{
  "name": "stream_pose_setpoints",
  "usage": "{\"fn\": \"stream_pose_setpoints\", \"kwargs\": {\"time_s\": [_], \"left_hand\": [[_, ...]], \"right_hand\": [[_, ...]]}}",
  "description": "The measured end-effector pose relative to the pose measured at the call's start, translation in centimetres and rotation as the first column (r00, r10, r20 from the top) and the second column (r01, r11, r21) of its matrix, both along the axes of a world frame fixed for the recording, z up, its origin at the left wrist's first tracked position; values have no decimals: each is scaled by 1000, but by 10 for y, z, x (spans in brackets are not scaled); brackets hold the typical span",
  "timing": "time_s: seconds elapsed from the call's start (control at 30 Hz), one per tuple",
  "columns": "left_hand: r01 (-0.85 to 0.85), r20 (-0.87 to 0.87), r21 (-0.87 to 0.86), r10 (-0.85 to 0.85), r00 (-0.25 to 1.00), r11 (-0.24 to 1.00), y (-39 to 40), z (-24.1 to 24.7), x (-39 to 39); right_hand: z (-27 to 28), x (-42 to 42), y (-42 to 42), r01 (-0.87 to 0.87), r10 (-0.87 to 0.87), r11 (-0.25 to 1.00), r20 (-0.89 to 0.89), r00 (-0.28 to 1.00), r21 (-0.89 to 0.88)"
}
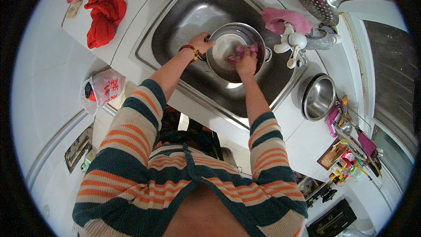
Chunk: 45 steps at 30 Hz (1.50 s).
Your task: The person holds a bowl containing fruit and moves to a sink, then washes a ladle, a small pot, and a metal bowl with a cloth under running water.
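Observation:
A stainless steel pot (227, 44) with a side loop handle stands in the metal sink (184, 16). My left hand (201, 43), with a beaded bracelet at the wrist, grips the pot at its left rim, thumb over the edge. Inside the pot, my right hand (246, 63) holds a pink cloth (246, 50) against the inner wall on the right. The cloth and fingers are slightly blurred. The fingertips of my left hand are hidden behind the rim.
A white faucet (296, 41) with a pink towel (286, 19) stands right of the sink. Nested steel bowls (319, 97) sit on the right counter. A red cloth (104, 19) lies on the left counter. A large skimmer (315, 0) hangs at upper right. A plastic bag (108, 87) hangs at left.

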State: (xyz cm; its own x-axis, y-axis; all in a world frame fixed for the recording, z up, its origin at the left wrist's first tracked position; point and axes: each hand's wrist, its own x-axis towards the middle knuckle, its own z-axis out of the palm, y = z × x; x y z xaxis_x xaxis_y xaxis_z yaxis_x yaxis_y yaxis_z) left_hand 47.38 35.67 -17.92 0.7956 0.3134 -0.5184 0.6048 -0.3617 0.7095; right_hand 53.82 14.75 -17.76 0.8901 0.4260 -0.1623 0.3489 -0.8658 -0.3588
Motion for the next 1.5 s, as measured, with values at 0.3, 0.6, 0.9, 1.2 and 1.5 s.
{"fn": "stream_pose_setpoints", "kwargs": {"time_s": [0.3, 0.6, 0.9, 1.2, 1.5], "left_hand": [[292, -177, 39, -281, 943, 956, -5, 9, -3], [105, -79, 30, -103, 992, 994, -24, 11, -8], [99, -139, 47, -92, 986, 994, -14, 3, -16], [127, -95, 139, -114, 989, 982, -13, 29, -13], [210, -165, 166, -183, 969, 963, -9, 27, 0]], "right_hand": [[-22, 17, 76, -643, 638, 766, 107, 763, 19], [-42, 27, -5, -162, 55, 882, -245, 968, -443], [-22, 22, 31, 499, -324, 790, -448, 833, 356], [-46, 55, 50, 871, -242, -266, -903, 356, 414], [-57, 29, 81, -318, 283, 924, 183, 942, 210]]}}
